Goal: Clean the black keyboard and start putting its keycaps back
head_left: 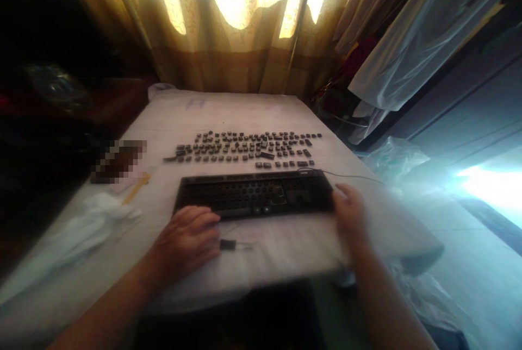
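Note:
A black computer keyboard [232, 192] lies on the cloth-covered table, with most of its keycaps off and two still seated at its front edge. My left hand [191, 238] is closed at the front left corner, fingertips over the edge. At the right end, my right hand [350, 214] grips the side with the thumb on top; motion smears it. Beside my left fingers lies a small screwdriver [228, 244] with a dark handle, its shaft pointing right. Behind the keyboard, loose black keycaps [267, 155] are spread in rows.
A crumpled white cloth [98, 219] and a yellow strip [136, 189] lie on the left, near a blurred-out item [118, 162]. The keyboard's cable [354, 176] runs off to the right. Curtains [232, 56] hang behind the table [253, 108]; plastic bags [399, 157] are at the right.

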The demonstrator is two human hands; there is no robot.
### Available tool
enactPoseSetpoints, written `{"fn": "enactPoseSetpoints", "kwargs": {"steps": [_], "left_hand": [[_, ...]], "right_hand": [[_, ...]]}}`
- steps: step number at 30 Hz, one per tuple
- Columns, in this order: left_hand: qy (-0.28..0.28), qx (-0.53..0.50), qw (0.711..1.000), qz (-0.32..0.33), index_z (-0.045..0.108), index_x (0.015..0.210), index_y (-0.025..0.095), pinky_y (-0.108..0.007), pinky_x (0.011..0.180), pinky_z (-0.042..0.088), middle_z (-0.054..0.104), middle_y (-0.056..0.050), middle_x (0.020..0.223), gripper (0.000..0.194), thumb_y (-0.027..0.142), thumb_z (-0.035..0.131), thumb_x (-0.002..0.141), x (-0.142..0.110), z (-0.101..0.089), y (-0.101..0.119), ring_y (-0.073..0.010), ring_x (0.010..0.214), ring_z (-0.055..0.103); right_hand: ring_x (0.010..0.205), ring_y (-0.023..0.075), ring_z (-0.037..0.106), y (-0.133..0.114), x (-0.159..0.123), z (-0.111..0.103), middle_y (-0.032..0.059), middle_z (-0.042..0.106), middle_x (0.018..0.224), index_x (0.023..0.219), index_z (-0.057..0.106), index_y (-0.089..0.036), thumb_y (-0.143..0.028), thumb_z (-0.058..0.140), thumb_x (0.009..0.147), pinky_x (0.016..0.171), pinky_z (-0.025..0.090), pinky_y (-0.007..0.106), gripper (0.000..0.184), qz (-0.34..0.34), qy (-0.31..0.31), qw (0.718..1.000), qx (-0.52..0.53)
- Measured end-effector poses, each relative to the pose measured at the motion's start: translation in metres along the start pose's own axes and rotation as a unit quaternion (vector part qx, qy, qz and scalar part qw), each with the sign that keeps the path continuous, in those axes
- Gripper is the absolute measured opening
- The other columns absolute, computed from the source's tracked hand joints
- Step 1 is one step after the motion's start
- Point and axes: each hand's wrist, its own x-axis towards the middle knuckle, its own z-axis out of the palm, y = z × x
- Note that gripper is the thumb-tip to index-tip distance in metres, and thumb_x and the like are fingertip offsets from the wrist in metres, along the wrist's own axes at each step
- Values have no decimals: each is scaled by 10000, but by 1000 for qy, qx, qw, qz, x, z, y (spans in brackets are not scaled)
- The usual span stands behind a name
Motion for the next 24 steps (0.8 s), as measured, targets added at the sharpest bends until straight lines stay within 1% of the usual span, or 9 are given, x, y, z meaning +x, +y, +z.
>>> {"fn": "enactPoseSetpoints", "kwargs": {"steps": [2, 4, 8, 11, 14, 17, 20, 22, 24], "left_hand": [[-34, 6, 999, -9, 696, 1035, 271, -478, 1071, 392, 680, -31, 1255, 165, 376, 648, 918, 0, 1, 4, -276, 1220, 559], [-50, 14, 999, -18, 703, 1027, 283, -489, 1092, 358, 670, -21, 1283, 145, 359, 643, 919, 3, 2, 7, -277, 1237, 548], [-55, 24, 997, -38, 713, 959, 256, -477, 1107, 337, 695, -20, 1236, 91, 260, 629, 924, 11, 4, 15, -266, 1218, 563], [-57, 24, 997, -53, 702, 916, 224, -477, 1109, 342, 701, -36, 1227, 65, 241, 640, 913, 15, 6, 20, -270, 1216, 572], [-62, 31, 996, -49, 680, 883, 207, -477, 1103, 356, 690, -51, 1258, 60, 232, 634, 912, 12, 7, 21, -275, 1234, 568], [-34, 44, 998, -34, 671, 889, 208, -451, 1073, 392, 699, -48, 1243, 73, 216, 609, 926, 5, 1, 20, -257, 1208, 583], [22, 69, 997, -21, 677, 945, 201, -411, 1045, 421, 707, -55, 1223, 107, 211, 571, 950, -4, -13, 13, -238, 1184, 590], [49, 91, 994, -27, 682, 991, 190, -405, 1050, 422, 709, -70, 1218, 141, 223, 548, 963, -9, -26, 0, -239, 1185, 591], [59, 117, 989, -73, 695, 973, 187, -432, 1068, 410, 710, -88, 1211, 169, 262, 544, 961, -11, -39, -21, -258, 1186, 596]], "right_hand": [[1122, 309, 627, 3, -1, 2, 179, 673, 1203, 1107, 698, -151, -453, 516, 843, 994, 485, 501, 440, 3, -3, 1000, 2], [1122, 309, 625, 4, 0, 5, 175, 675, 1203, 1089, 705, -159, -451, 520, 830, 1003, 477, 500, 432, 3, -4, 1000, 1], [1129, 312, 613, 5, 2, 9, 166, 679, 1191, 1042, 720, -170, -433, 524, 808, 1023, 459, 500, 403, -3, -4, 1000, -7], [1128, 314, 608, 7, 3, 12, 166, 678, 1186, 1034, 720, -171, -423, 512, 808, 1022, 458, 499, 397, -8, -7, 1000, -16], [1112, 311, 612, 10, 4, 14, 165, 680, 1170, 1051, 715, -166, -414, 495, 817, 1004, 470, 495, 406, -14, -15, 1000, -23], [1092, 305, 615, 12, 4, 15, 156, 686, 1146, 1051, 714, -169, -410, 478, 828, 995, 476, 494, 405, -20, -23, 999, -29], [1089, 310, 615, 14, 3, 16, 156, 690, 1140, 1048, 715, -168, -428, 473, 824, 1006, 466, 502, 420, -22, -29, 999, -33], [1086, 314, 617, 16, 3, 16, 157, 691, 1139, 1051, 714, -170, -444, 468, 822, 1007, 464, 506, 433, -22, -31, 999, -33], [1069, 307, 627, 18, 3, 17, 142, 698, 1130, 1058, 711, -187, -457, 462, 830, 990, 479, 497, 433, -23, -37, 999, -30]]}}
